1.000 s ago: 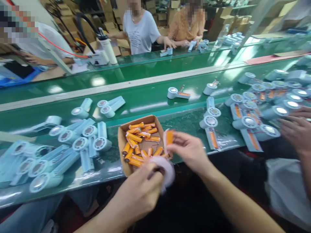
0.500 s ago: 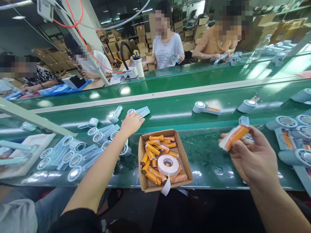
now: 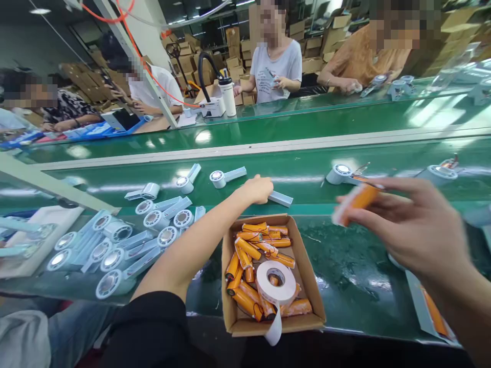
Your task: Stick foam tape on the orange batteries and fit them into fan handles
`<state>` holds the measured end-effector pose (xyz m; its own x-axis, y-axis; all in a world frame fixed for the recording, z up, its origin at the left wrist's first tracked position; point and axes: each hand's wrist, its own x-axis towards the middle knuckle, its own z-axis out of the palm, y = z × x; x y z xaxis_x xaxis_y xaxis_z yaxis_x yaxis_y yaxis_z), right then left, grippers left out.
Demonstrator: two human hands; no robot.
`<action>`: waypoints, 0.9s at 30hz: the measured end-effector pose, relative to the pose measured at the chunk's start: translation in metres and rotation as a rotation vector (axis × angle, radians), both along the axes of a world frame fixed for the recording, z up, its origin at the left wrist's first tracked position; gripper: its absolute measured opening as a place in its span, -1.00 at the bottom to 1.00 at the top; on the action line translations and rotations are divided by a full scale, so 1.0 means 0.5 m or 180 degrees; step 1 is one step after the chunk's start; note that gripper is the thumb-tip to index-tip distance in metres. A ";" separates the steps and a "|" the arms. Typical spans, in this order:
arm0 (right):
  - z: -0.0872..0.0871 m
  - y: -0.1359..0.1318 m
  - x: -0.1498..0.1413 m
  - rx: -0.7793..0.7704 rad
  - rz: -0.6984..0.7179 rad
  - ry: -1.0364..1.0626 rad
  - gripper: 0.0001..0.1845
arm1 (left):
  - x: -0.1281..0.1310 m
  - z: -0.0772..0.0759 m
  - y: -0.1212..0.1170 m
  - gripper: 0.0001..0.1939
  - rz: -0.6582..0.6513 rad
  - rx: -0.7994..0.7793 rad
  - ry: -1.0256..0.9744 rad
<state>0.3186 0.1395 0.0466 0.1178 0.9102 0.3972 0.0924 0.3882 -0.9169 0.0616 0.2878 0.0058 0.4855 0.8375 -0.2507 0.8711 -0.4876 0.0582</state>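
Left hand (image 3: 256, 189) reaches out over the green conveyor belt (image 3: 299, 176), fingers curled down onto a pale blue fan housing (image 3: 281, 198) whose handle end sticks out to the right of the knuckles. Grip looks closed on that part, though the fingertips are hidden under the hand. Dark sleeve covers the upper arm at the lower edge of the view.

Right hand (image 3: 416, 227) is raised above the belt's near edge, thumb and fingers pinched around an orange battery (image 3: 356, 200) with a white strip along 1 side. The battery is blurred and tilted, its left end lower.

Between the 2 arms sits an open cardboard box (image 3: 305, 273) on the dark green mat. It holds a loose heap of orange cells (image 3: 249, 249) and a roll of white tape (image 3: 276, 281) lying on top of them, its free end hanging over the box's front wall.

Left of the box, a cluster of blue housings (image 3: 126, 240) lies face up, well apart from the right hand. 3 more housings sit singly on the belt beyond it.

Other people (image 3: 278, 64) work at the far side of the line, their hands on parts of their own.
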 end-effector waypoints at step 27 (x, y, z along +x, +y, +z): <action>-0.099 0.210 -0.149 -0.0721 0.0843 -0.4576 -0.60 | 0.058 -0.001 0.030 -0.75 0.0414 0.0020 -0.0698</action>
<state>0.2442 0.2443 -0.0030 -0.4202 0.8989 -0.1239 0.9039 0.4027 -0.1439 0.0904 0.3028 0.0054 0.4157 0.8977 -0.1457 0.8935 -0.3732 0.2498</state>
